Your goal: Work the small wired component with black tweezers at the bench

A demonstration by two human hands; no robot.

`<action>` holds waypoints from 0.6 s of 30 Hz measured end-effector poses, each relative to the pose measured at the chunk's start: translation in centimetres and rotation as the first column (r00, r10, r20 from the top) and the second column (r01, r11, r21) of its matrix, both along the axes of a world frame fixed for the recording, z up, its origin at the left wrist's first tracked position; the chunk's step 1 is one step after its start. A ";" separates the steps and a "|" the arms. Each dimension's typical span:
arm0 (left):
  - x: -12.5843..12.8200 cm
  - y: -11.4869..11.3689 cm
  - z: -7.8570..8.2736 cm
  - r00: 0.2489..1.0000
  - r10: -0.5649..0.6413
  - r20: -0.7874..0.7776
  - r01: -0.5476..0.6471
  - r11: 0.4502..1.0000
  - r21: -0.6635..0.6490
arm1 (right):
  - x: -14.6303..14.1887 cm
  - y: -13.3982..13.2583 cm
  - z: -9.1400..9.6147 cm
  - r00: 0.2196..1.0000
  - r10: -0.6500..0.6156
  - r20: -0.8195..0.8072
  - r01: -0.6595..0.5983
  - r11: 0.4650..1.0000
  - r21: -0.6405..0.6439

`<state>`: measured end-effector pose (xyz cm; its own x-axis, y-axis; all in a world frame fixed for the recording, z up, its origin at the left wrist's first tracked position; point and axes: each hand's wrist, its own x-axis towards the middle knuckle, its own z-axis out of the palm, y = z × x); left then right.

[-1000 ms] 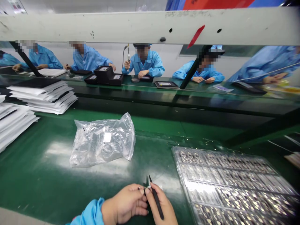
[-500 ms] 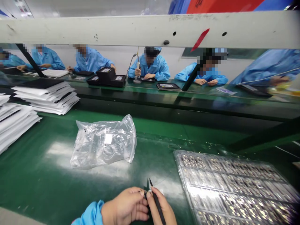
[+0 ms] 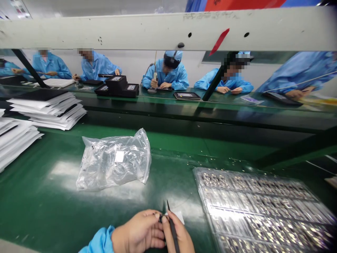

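My left hand (image 3: 143, 230) is closed, its thumb and forefinger pinching a small dark part (image 3: 160, 218) whose kind is too small to make out. Right beside it, my right hand (image 3: 183, 239) grips a pair of black tweezers (image 3: 173, 230) that point up and away from me. The thumb of the right hand meets the small part, so both hands touch at the fingertips. Behind the right fingers lies a small white piece (image 3: 179, 216) on the green tabletop. A clear plastic tray (image 3: 207, 207) with many small metallic parts in rows sits to the right.
A crumpled clear plastic bag (image 3: 105, 165) with a white label lies ahead on the left. Stacks of white sheets (image 3: 60, 112) stand at far left. Across a dark ledge (image 3: 147, 114), several co-workers in blue work at their bench. A pale beam (image 3: 118, 31) crosses above.
The view has shifted slightly, moving the scene a little left. More of the small white piece shows behind the right hand. Both hands keep their hold.
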<state>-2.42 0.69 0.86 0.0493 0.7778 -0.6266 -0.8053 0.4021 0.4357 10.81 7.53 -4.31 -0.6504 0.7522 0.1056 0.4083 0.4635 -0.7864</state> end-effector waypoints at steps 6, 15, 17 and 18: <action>-0.1 0.1 -0.2 1.000 0.004 0.007 -0.004 1.000 0.010 | -0.2 -0.1 -0.2 1.000 -0.010 0.011 0.009 0.998 0.060; -0.1 0.1 -0.2 1.000 -0.013 0.013 0.012 0.999 0.031 | -0.2 -0.1 -0.5 1.000 -0.019 0.010 0.018 0.996 0.086; -0.1 0.1 -0.1 1.000 -0.016 0.009 0.016 0.999 0.031 | -0.2 -0.2 -0.4 1.000 -0.023 0.012 0.022 0.997 0.069; -0.1 0.1 -0.1 1.000 -0.017 0.008 0.017 0.999 0.031 | -0.2 -0.2 -0.3 1.000 -0.026 0.015 0.025 0.998 0.060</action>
